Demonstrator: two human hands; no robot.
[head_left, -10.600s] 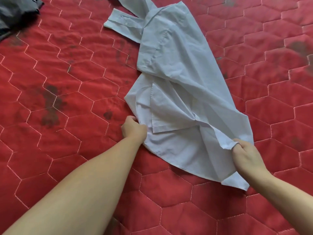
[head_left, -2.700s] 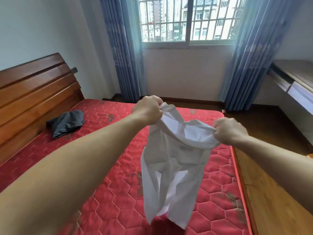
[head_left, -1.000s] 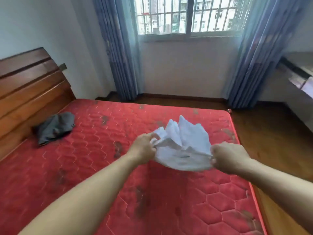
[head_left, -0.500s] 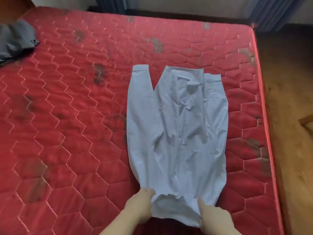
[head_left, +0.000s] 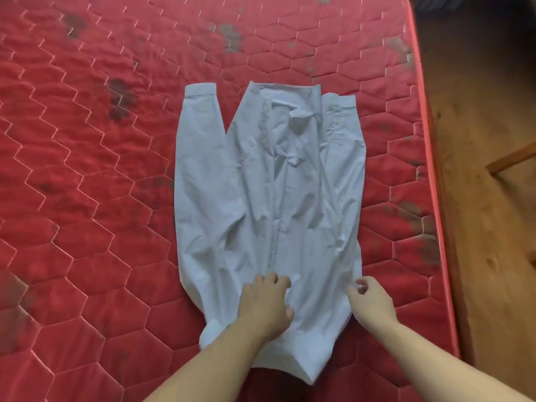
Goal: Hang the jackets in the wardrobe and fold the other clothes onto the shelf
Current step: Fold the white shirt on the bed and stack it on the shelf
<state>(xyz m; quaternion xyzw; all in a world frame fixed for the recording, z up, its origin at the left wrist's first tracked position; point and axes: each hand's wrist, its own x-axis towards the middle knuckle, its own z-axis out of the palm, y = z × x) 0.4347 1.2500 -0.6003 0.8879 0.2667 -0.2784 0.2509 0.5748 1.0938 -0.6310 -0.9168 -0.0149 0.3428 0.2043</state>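
— Shirt (head_left: 272, 192) first: where does it lie?
— Pale blue, spread flat on the red quilted mattress (head_left: 87, 169), toward its right side, with cuffs and hem at the far end and the collar end nearest the person. Both sleeves run alongside the body of it.
— And the left hand (head_left: 265, 303)?
— Resting on the near part of the cloth, fingers curled down against the fabric; I cannot tell whether it grips a fold.
— The right hand (head_left: 369, 301)?
— At the shirt's near right edge, fingers loosely bent, fingertips touching the cloth's border, nothing clearly pinched.
— Anything else?
— Wooden floor (head_left: 478, 198) right of the bed.
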